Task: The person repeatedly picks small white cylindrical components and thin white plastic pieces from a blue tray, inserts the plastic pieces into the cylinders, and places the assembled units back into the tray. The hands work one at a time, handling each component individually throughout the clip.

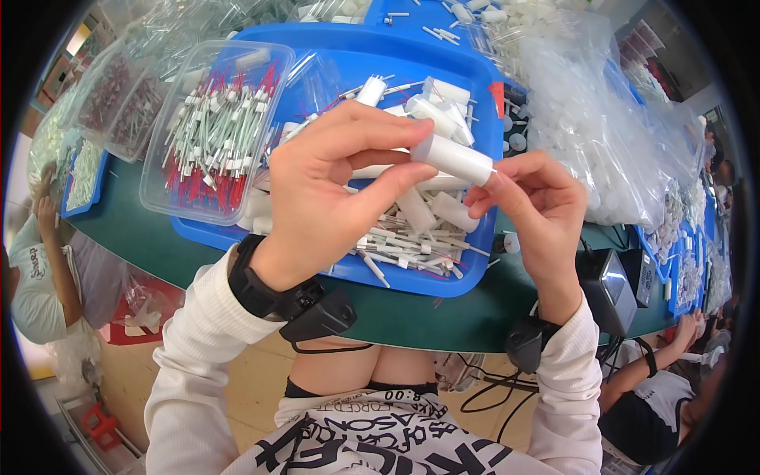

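Left hand (332,190) pinches the white tube (453,158) between thumb and fingers, held above the blue tray (332,59). Right hand (538,210) has fingertips pressed together at the tube's right end. Honestly, a loose pinch could drop it into the pile of identical tubes below.

Bright, even overhead light, soft shadows; glare on plastic bags (602,134); heavy fisheye bending and dark vignette at rim.

clear tub of red-tipped wires (215,131) | bagged white parts (590,134) | black box (608,289)
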### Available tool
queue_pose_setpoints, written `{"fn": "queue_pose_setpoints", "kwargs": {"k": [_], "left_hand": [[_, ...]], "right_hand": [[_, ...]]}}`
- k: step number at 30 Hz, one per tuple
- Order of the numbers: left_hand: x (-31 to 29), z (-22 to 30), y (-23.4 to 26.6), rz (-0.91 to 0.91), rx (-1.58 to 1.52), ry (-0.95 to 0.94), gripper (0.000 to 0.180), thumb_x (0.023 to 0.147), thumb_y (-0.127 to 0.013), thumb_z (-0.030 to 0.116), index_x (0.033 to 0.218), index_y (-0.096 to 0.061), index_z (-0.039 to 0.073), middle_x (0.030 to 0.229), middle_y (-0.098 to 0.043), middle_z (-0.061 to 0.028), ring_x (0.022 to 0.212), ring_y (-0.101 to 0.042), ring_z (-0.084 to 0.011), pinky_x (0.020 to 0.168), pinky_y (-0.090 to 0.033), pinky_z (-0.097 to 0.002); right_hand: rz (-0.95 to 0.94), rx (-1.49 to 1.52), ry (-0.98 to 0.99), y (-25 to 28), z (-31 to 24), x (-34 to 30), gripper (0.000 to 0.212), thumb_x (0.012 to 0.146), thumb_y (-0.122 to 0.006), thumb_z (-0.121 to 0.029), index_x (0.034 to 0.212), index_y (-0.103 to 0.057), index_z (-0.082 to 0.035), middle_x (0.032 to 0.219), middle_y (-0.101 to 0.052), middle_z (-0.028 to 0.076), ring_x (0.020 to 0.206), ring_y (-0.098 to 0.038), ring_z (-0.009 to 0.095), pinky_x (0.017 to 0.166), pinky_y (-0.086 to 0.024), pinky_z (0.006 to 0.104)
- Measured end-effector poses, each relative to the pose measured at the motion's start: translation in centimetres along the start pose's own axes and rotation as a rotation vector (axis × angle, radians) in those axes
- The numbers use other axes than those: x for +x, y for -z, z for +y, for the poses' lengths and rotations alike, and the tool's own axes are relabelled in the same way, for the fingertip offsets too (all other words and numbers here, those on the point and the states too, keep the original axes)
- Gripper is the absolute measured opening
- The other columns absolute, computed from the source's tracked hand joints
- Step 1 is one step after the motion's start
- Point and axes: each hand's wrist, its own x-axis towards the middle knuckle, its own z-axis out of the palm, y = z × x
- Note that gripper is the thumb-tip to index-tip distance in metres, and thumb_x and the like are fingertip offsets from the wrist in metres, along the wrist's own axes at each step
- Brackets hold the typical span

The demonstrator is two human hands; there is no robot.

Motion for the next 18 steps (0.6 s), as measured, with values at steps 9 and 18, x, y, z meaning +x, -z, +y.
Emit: {"fn": "queue_pose_setpoints", "kwargs": {"k": [9,18], "left_hand": [[0.2,0.7,-0.6,-0.078,-0.105,0.159,0.049,0.071,-0.066,-0.007,0.115,-0.045,-0.004,0.098,-0.059,-0.0132,0.089,-0.058,-0.0160,0.076,-0.049,-0.0260],[0.4,0.2,-0.7,-0.125,-0.145,0.206,0.048,0.073,-0.064,-0.005,0.116,-0.044,-0.002,0.103,-0.057,-0.0130,0.092,-0.056,-0.0170,0.079,-0.047,-0.0290]], "right_hand": [[-0.075,-0.838,0.527,1.3,-1.2,0.9,0.026,0.065,-0.062,-0.005,0.091,-0.057,-0.001,0.078,-0.058,0.010,0.065,-0.055,0.018,0.057,-0.042,0.0281],[-0.162,-0.226,0.036,-0.3,-1.0,0.0,0.036,0.087,-0.047,-0.015,0.118,-0.038,0.000,0.075,-0.059,0.012,0.063,-0.054,0.014,0.057,-0.041,0.0238]]}}
